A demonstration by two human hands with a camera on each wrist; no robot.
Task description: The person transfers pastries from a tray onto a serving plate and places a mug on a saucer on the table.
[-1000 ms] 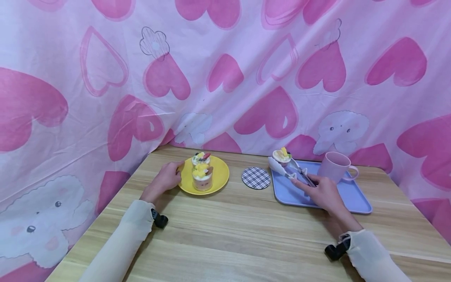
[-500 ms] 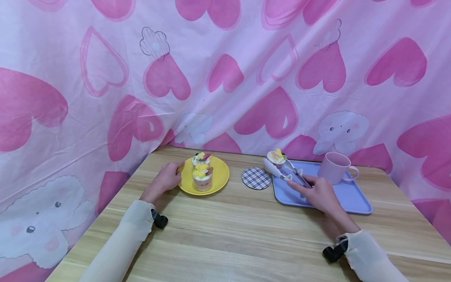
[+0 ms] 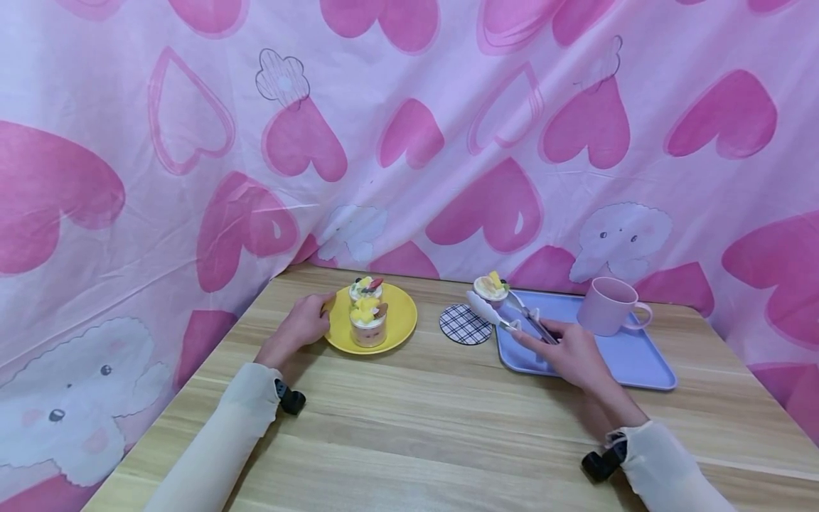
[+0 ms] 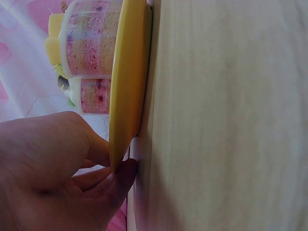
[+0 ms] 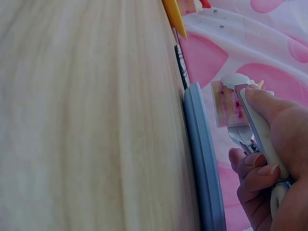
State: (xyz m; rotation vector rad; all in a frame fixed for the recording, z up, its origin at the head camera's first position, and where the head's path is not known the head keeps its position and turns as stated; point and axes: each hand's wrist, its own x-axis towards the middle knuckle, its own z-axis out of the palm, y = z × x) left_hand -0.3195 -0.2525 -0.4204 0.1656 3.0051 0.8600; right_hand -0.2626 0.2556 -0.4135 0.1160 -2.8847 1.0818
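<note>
Apparently carrying step: right hand grips tongs, cup between tips, clear of tray; left hand pinches plate. Next move likely needs steady squeeze, cup level.

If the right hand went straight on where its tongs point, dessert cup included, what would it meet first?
Beyond the held dessert cup, the right hand and tongs would likely reach the heart-print curtain first, though depth is hard to judge.
</note>
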